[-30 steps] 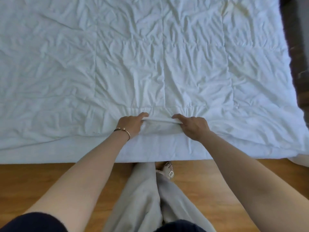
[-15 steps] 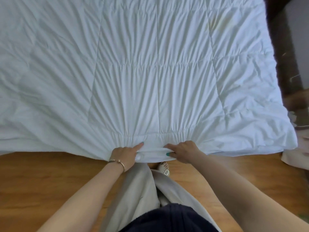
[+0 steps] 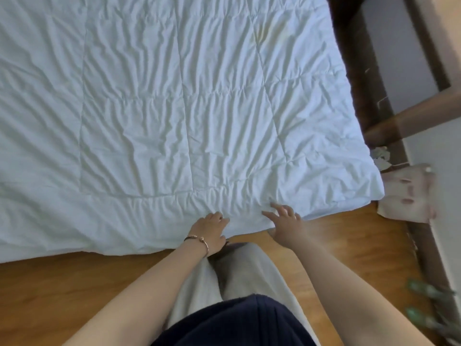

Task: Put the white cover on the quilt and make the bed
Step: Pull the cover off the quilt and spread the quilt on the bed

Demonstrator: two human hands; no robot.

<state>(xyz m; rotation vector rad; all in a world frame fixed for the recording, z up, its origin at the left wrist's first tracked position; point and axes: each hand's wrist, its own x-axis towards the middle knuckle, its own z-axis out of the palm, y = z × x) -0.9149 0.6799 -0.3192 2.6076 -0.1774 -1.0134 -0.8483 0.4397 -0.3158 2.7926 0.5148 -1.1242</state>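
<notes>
The white quilt (image 3: 162,108), wrinkled and stitched in squares, lies spread flat and fills most of the view, its near edge running along the wooden floor. My left hand (image 3: 209,229), with a bracelet at the wrist, rests on the quilt's near edge with relaxed fingers. My right hand (image 3: 284,224) hovers at the same edge a little to the right, fingers spread and holding nothing. The picture is blurred by motion.
Wooden floor (image 3: 62,283) lies under and in front of me. A dark wooden frame (image 3: 359,71) runs along the quilt's right side. A pale patterned cloth (image 3: 409,193) lies past the quilt's near right corner. My legs in light trousers stand at the edge.
Both hands gripped a fold of the quilt's edge and pulled it toward me; now they have let go. The quilt has slackened and the view has swung right.
</notes>
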